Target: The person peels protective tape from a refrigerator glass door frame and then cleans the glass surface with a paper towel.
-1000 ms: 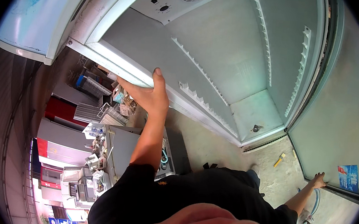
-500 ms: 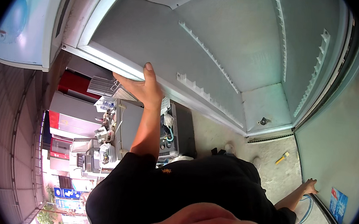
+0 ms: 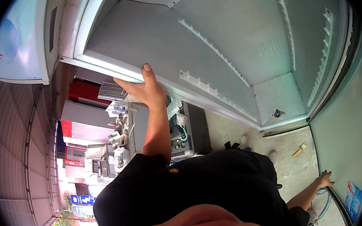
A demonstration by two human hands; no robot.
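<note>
An empty pale grey fridge cabinet (image 3: 220, 52) with ribbed shelf rails fills the upper part of the view. My left hand (image 3: 145, 89) grips the front edge of its side wall, thumb on the inner face and fingers wrapped behind. The open fridge door (image 3: 347, 127) stands at the right. My right hand (image 3: 324, 179) reaches out low on the right and holds the door's lower rim. My black shirt (image 3: 208, 193) covers the bottom centre.
A yellow-handled tool (image 3: 299, 150) lies on the concrete floor (image 3: 288, 165) in front of the cabinet. A blue hose (image 3: 325, 201) curls by my right hand. A dark machine with gauges (image 3: 185, 133) and cluttered shelves (image 3: 115, 146) stand beside my left arm.
The view has swung, so the cabinet sits larger and further left. Both hands keep their hold on the cabinet edge and the door.
</note>
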